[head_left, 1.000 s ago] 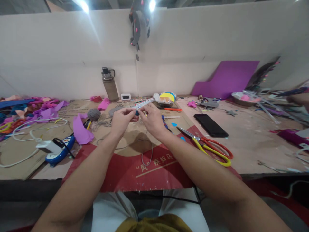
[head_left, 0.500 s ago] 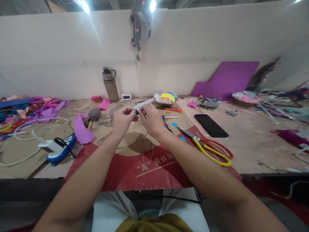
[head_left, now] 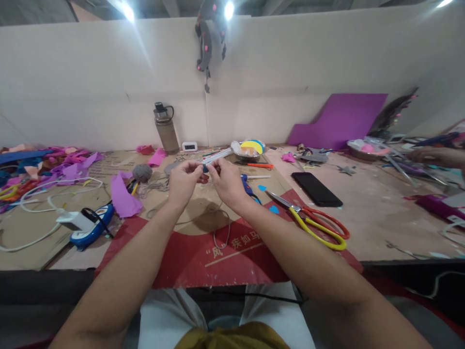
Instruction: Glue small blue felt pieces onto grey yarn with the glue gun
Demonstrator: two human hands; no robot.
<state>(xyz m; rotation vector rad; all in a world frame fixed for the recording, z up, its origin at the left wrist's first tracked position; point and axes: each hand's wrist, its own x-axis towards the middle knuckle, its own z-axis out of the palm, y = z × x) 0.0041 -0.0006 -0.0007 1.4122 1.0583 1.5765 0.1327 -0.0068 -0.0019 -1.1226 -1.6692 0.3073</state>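
My left hand (head_left: 183,183) and my right hand (head_left: 228,183) meet above the cardboard, fingertips almost touching. Thumb and forefinger of each are closed on a small dark blue piece (head_left: 205,168), mostly covered by the fingers; its exact kind I cannot make out. Below them a thin grey string (head_left: 229,227) lies in a loop; whether it joins the piece is unclear. Beside my right wrist is a blue glue gun (head_left: 248,189), partly hidden. Small blue cut pieces (head_left: 273,209) lie near the scissors (head_left: 308,220), which have red and yellow handles.
A black phone (head_left: 317,189) lies to the right. Behind my hands are a bottle (head_left: 167,131) and a metal bowl (head_left: 249,154). A grey yarn ball (head_left: 142,172), purple scrap (head_left: 124,196) and blue power strip (head_left: 90,232) are leftward. Another person's hand (head_left: 439,157) is at far right.
My right fingers have shifted slightly and drawn closer together around the small piece. My left hand stays nearly still. Another person's hand has come into view at the far right.
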